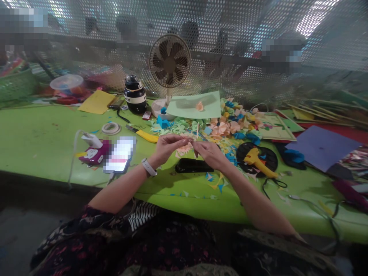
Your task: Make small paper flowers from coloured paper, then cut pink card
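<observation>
My left hand (171, 148), with a white band on its wrist, is closed in a pinch over the table's middle. What its fingertips hold is too small to make out. Fingertip to fingertip with it, my right hand (209, 153) is closed around a thin pale stick (197, 129), which stands nearly upright and shows above and below the fingers. Under the hands lies a black phone (194, 165). Just behind them is a heap of small paper scraps (184, 147) and folded peach, green and blue paper pieces (230, 124). A yellow cutter knife (146, 135) lies left of my left hand.
A yellow glue gun (258, 163) rests on a black pad at right, near a purple sheet (324, 147). Left are a lit phone (120, 155), a plug adapter (94, 152) and a tape roll (111, 128). A fan (170, 61) and black jug (135, 96) stand behind.
</observation>
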Action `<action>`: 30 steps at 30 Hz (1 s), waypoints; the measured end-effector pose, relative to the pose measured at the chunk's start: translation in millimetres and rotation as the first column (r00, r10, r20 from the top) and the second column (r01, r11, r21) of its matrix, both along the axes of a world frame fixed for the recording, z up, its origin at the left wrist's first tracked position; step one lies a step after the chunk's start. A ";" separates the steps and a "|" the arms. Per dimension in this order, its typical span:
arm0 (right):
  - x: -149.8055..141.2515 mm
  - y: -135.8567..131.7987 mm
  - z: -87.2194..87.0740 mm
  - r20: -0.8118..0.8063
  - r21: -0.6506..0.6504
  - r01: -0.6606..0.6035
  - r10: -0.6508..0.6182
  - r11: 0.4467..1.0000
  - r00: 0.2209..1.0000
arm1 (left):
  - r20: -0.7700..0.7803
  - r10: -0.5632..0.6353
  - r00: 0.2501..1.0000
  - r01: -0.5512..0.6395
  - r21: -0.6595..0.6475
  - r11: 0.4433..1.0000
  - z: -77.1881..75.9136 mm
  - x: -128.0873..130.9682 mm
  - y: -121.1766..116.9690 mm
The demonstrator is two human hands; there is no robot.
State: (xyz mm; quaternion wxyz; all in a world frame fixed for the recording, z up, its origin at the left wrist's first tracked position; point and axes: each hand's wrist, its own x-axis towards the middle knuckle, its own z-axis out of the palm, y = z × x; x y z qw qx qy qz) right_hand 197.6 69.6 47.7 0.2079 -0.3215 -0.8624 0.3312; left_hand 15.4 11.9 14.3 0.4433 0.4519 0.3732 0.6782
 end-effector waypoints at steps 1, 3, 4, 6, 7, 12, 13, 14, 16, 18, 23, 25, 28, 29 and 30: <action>0.3 0.9 -0.3 -0.002 -0.011 0.004 -0.004 1.000 1.000 | -0.003 -0.004 1.000 0.004 -0.001 1.000 -0.1 -0.3 0.2; 0.7 1.9 0.0 -0.005 -0.033 0.005 -0.006 0.999 1.000 | -0.011 -0.012 1.000 0.012 0.005 1.000 -0.8 -1.0 0.8; 0.7 1.8 0.8 -0.004 -0.045 0.002 -0.002 0.999 1.000 | -0.017 -0.011 1.000 0.011 0.012 1.000 -1.1 -1.4 1.1; 0.4 0.8 3.3 0.006 -0.071 -0.012 0.012 0.997 1.000 | -0.035 -0.001 0.999 0.002 0.028 1.000 -1.6 -2.1 1.2; 0.1 -0.1 4.7 0.012 -0.085 -0.020 0.021 0.996 1.000 | -0.047 0.009 0.999 -0.008 0.034 0.999 -1.6 -2.4 1.0; 0.6 -1.9 8.4 0.049 -0.131 -0.058 0.065 0.990 0.997 | -0.101 0.020 0.995 -0.016 0.042 0.999 -0.7 -2.2 -1.3; 1.1 -1.2 8.3 0.059 -0.138 -0.064 0.073 0.988 0.996 | -0.094 0.012 0.996 -0.008 0.046 0.999 -0.7 -1.8 -1.5; 1.7 -0.4 8.1 0.073 -0.146 -0.074 0.085 0.986 0.994 | -0.082 0.004 0.997 0.000 0.052 0.999 -1.0 -1.4 -1.6; 2.4 1.0 7.4 0.098 -0.155 -0.092 0.108 0.984 0.989 | -0.063 0.001 0.998 0.003 0.064 0.998 -2.0 -0.3 -1.2; 1.9 1.0 6.3 0.100 -0.141 -0.096 0.111 0.985 0.989 | -0.040 0.023 0.999 -0.020 0.075 0.997 -3.2 0.7 -0.2; -5.3 -7.1 -0.4 -0.141 0.023 0.022 -0.019 0.999 0.990 | 0.065 0.109 0.992 -0.114 0.082 0.990 -4.2 2.0 3.7; -8.1 -10.2 -4.0 -0.231 0.119 0.057 -0.028 0.991 0.973 | 0.095 0.139 0.986 -0.146 0.076 0.986 -3.5 1.7 4.8; -9.7 -9.6 -8.7 -0.268 0.199 0.022 0.033 0.980 0.963 | 0.130 0.128 0.983 -0.133 0.033 0.991 -2.4 0.7 5.2; -9.5 -7.9 -10.0 -0.269 0.201 0.002 0.053 0.980 0.962 | 0.140 0.106 0.984 -0.108 0.008 0.994 -2.2 0.5 5.1; -9.1 -5.7 -11.2 -0.267 0.192 -0.016 0.068 0.981 0.961 | 0.149 0.080 0.986 -0.078 -0.018 0.997 -2.1 0.3 4.9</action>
